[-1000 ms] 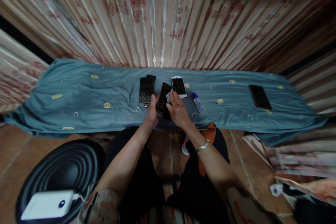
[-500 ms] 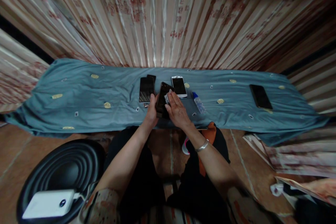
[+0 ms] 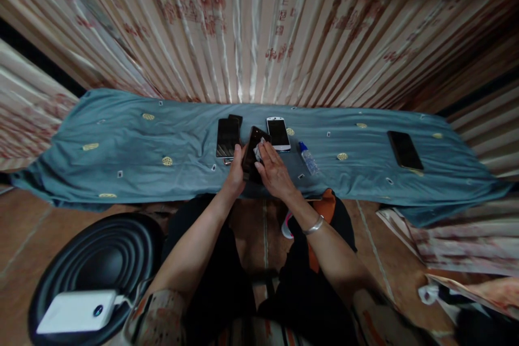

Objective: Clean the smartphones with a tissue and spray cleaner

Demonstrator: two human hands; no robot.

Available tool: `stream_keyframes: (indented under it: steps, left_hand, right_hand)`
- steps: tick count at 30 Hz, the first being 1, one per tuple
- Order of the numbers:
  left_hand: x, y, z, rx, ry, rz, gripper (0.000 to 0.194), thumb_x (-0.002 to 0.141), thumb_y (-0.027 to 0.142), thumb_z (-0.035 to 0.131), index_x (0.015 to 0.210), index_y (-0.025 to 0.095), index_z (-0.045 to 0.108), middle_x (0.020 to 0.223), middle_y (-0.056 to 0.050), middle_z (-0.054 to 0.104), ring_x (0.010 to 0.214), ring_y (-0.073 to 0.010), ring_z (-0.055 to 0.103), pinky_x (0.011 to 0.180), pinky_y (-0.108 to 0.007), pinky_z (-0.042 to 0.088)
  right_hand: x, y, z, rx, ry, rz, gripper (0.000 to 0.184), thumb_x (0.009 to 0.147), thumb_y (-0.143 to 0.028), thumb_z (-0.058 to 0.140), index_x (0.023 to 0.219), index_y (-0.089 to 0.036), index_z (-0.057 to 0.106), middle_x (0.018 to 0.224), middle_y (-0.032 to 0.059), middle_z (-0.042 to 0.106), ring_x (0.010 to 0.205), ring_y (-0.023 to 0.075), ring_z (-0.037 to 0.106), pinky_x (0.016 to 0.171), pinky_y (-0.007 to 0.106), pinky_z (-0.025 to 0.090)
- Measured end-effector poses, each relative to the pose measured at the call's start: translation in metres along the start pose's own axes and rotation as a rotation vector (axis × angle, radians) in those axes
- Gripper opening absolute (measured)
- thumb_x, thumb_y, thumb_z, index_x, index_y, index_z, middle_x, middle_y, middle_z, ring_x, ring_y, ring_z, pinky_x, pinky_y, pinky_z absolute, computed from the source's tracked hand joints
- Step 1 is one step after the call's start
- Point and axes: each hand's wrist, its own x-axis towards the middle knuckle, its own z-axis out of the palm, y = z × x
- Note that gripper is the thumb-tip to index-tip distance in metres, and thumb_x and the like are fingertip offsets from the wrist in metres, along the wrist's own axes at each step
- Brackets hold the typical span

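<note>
My left hand (image 3: 235, 172) is closed around the left edge of a dark smartphone (image 3: 252, 150), held tilted above the cloth. Pressed to the phone's face is a crumpled whitish wipe (image 3: 259, 146), pinned under the fingers of my right hand (image 3: 275, 172). Part of the wipe is hidden by those fingers. Just behind my left hand lies a black phone (image 3: 228, 138), partly over another dark flat object (image 3: 237, 118). A white-framed phone (image 3: 278, 134) rests beyond my right hand. To its right is a clear bottle with a blue cap (image 3: 308, 158).
A teal patterned cloth (image 3: 186, 143) covers the long table. Another black phone (image 3: 405, 150) lies far right. Low at left, a white power bank (image 3: 77, 311) with a cable sits on a round black stool (image 3: 121, 243). Pleated curtains (image 3: 247, 27) hang behind the table.
My hands stay on the phone and wipe, with barely any shift of the right fingers. The whole view has moved slightly.
</note>
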Motion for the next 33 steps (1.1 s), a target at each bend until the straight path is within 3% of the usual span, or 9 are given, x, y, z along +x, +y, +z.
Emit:
stream_keyframes:
  steps: [8,15,23,33]
  left_hand:
    - [-0.005,-0.002,0.007,-0.034,-0.065,-0.07,0.056,0.099,0.055,0.036,0.133,0.022,0.066,0.132,-0.003,0.07,0.145,-0.025,0.046,0.124,-0.041,0.031]
    - [-0.001,-0.002,0.004,-0.03,-0.009,-0.022,0.055,0.1,0.054,0.034,0.127,0.022,0.07,0.13,-0.003,0.071,0.143,-0.025,0.047,0.123,-0.04,0.032]
    - [-0.004,-0.008,0.007,-0.003,-0.089,-0.021,0.054,0.101,0.051,0.035,0.129,0.02,0.068,0.134,-0.003,0.069,0.147,-0.0219,0.042,0.126,-0.036,0.026]
    - [-0.003,-0.002,0.004,0.003,-0.014,-0.039,0.056,0.096,0.06,0.042,0.131,0.024,0.068,0.135,-0.003,0.069,0.146,-0.0266,0.044,0.125,-0.041,0.029]
  right_hand:
    - [0.004,0.008,-0.008,-0.009,0.034,0.033,0.06,0.105,-0.04,0.031,0.158,-0.01,0.031,0.164,0.0164,0.032,0.156,0.0245,0.022,0.127,0.049,0.025]
    - [0.0,0.0,-0.002,0.002,0.016,-0.027,0.061,0.106,-0.041,0.028,0.156,-0.006,0.033,0.163,0.0189,0.034,0.156,0.0238,0.023,0.127,0.048,0.026]
    - [0.004,0.007,-0.008,0.004,0.03,0.029,0.06,0.105,-0.039,0.031,0.158,-0.012,0.029,0.165,0.0158,0.031,0.156,0.0239,0.021,0.127,0.05,0.025]
    - [0.002,-0.003,-0.004,0.018,-0.024,-0.017,0.06,0.105,-0.04,0.032,0.159,-0.015,0.028,0.165,0.0137,0.032,0.156,0.0235,0.022,0.127,0.05,0.026]
